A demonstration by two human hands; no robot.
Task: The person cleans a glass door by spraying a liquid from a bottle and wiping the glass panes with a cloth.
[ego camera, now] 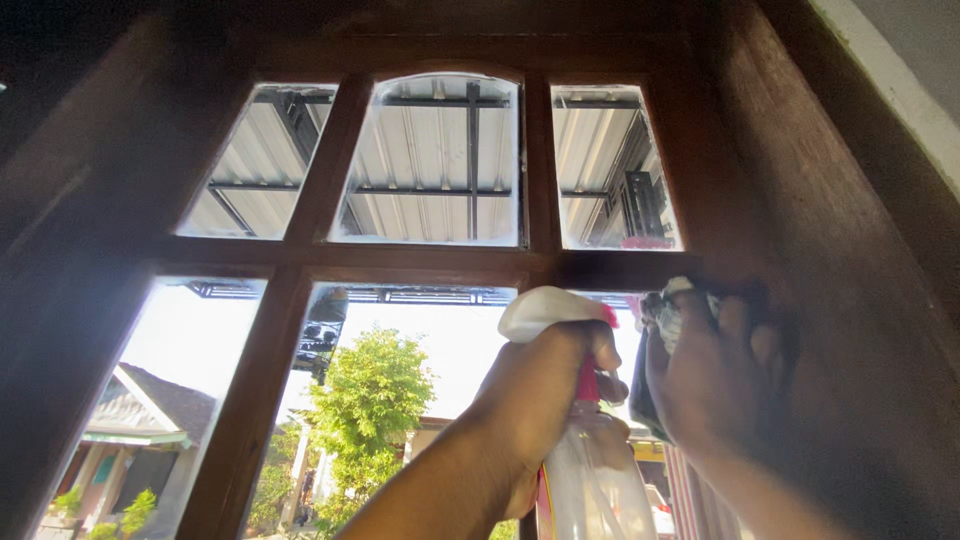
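— Spray bottle (590, 470)?
— Held upright near the bottom, just in front of the lower right pane (625, 330). Gripped by left hand (545, 375), fingers closed around the neck below the white and pink head.

— And the cloth (665, 310)?
— Pressed on that pane, bunched under right hand (715, 375), fingers curled over it.

— Around?
— Dark wooden window frame (420, 262); green tree (370, 400) outside.

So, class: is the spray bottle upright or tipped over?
Upright: the spray bottle stands with its white head on top, gripped by the left hand.
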